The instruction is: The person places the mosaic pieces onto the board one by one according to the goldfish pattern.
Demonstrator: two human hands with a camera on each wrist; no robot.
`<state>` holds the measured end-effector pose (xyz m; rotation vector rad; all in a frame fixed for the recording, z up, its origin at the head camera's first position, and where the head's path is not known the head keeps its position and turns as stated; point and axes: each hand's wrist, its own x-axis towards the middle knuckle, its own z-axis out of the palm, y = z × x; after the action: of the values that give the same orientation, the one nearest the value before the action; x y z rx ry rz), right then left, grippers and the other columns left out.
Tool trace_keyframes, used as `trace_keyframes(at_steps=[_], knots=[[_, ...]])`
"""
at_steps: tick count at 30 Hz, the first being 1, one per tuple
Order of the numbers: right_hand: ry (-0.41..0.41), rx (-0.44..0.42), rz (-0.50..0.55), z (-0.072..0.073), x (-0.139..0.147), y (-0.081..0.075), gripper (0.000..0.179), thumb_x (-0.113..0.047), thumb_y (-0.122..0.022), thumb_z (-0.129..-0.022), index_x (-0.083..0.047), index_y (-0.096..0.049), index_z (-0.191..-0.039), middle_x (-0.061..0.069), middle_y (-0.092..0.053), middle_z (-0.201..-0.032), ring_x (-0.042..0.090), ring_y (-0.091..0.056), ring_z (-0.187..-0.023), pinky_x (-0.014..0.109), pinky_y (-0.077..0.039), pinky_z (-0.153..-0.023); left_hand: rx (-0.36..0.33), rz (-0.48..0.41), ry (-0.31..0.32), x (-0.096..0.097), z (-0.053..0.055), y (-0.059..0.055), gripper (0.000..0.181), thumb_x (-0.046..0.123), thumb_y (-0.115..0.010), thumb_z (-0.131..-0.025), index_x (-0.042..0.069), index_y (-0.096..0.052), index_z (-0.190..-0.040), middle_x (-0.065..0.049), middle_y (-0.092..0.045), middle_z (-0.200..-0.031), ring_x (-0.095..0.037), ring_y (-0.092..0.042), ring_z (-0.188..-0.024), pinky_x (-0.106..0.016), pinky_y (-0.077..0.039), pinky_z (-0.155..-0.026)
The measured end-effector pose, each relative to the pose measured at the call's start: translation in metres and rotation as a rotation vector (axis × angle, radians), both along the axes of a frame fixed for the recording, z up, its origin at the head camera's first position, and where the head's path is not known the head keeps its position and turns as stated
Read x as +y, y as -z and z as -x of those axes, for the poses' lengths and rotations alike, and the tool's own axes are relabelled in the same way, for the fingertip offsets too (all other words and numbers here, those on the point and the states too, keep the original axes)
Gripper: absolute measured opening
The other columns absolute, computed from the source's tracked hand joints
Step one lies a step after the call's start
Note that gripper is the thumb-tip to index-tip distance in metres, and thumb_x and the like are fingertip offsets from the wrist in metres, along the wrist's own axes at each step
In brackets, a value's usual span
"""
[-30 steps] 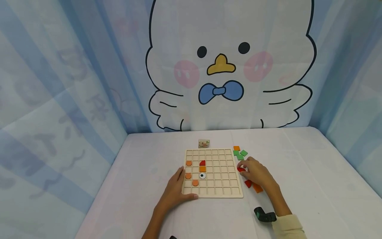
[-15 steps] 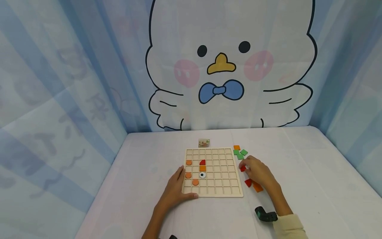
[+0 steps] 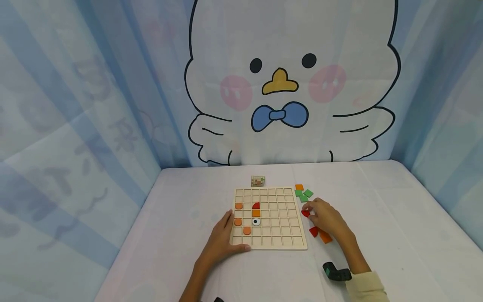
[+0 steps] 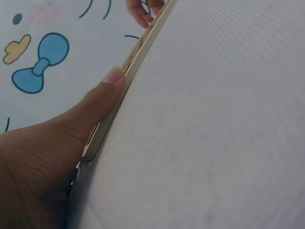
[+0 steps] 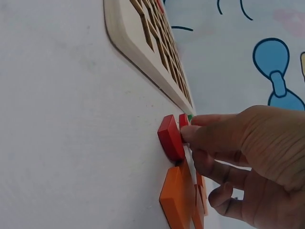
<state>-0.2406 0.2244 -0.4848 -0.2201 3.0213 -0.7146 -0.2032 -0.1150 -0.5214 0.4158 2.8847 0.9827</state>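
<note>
While left hand (image 3: 220, 240) rests spread against near-left corner of grid board (image 3: 281, 230), right hand (image 3: 326, 216) pinches red piece (image 3: 305, 213).

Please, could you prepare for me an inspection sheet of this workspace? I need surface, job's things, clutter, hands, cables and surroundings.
Surface: white-covered table, some creases.
Job's things: wooden grid board holding three orange discs, a quarter-round red piece, an orange square and an eye disc; to its right, green pieces, loose orange pieces and a loose red piece.
Clutter: small patterned card beyond the board; black device by the right forearm.
Hands: left hand rests against the board's near left corner; right hand pinches another red piece.
Cables: nothing seen.
Surroundings: blue-and-white curtains, cartoon bird printed behind the table.
</note>
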Motion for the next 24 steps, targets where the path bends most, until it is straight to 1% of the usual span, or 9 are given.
trace_keyframes(at_steps=[4,9,12,16,24], knots=[[-0.012,0.006,0.004,-0.0002,0.0012,0.0015,0.023,-0.009,-0.074,-0.085,-0.005,-0.070,-0.107,0.010,-0.062,-0.103,0.019,-0.054,-0.082,0.036,-0.056,-0.074,0.007,0.004,0.002,-0.0003,0.0005,0.0017,0.123,0.071,-0.075,-0.067,0.005,-0.021,-0.155,-0.014,-0.017,-0.163,-0.035,-0.024,-0.148,-0.052,-0.030,-0.116],[-0.024,-0.008,0.018,-0.0006,0.0026,0.0014,0.019,-0.009,-0.073,-0.086,-0.004,-0.070,-0.104,0.009,-0.062,-0.101,0.018,-0.053,-0.079,0.031,-0.054,-0.070,0.016,0.012,0.005,-0.0013,0.0011,0.0037,0.123,0.072,-0.074,-0.067,0.005,-0.020,-0.156,-0.015,-0.017,-0.163,-0.036,-0.024,-0.148,-0.052,-0.030,-0.117],[-0.028,-0.019,0.023,-0.0013,0.0031,0.0004,0.019,-0.009,-0.073,-0.086,-0.003,-0.069,-0.104,0.009,-0.061,-0.100,0.017,-0.052,-0.079,0.030,-0.054,-0.070,0.015,0.003,0.005,-0.0018,0.0009,0.0047,0.123,0.072,-0.074,-0.067,0.005,-0.020,-0.156,-0.015,-0.017,-0.163,-0.036,-0.024,-0.148,-0.053,-0.029,-0.117],[-0.033,-0.039,0.029,-0.0020,0.0035,-0.0009,0.020,-0.011,-0.073,-0.086,-0.003,-0.068,-0.104,0.008,-0.059,-0.098,0.016,-0.052,-0.076,0.027,-0.053,-0.067,0.016,0.002,0.007,-0.0020,0.0007,0.0049,0.124,0.072,-0.074,-0.067,0.004,-0.020,-0.155,-0.015,-0.017,-0.163,-0.036,-0.024,-0.148,-0.053,-0.029,-0.117],[-0.017,-0.048,-0.001,-0.0009,0.0042,-0.0007,0.022,-0.014,-0.073,-0.085,-0.003,-0.067,-0.102,0.006,-0.058,-0.091,0.015,-0.051,-0.072,0.025,-0.050,-0.062,0.019,-0.003,0.001,-0.0012,0.0012,0.0043,0.123,0.072,-0.074,-0.067,0.005,-0.021,-0.155,-0.015,-0.017,-0.163,-0.036,-0.025,-0.147,-0.053,-0.030,-0.116]])
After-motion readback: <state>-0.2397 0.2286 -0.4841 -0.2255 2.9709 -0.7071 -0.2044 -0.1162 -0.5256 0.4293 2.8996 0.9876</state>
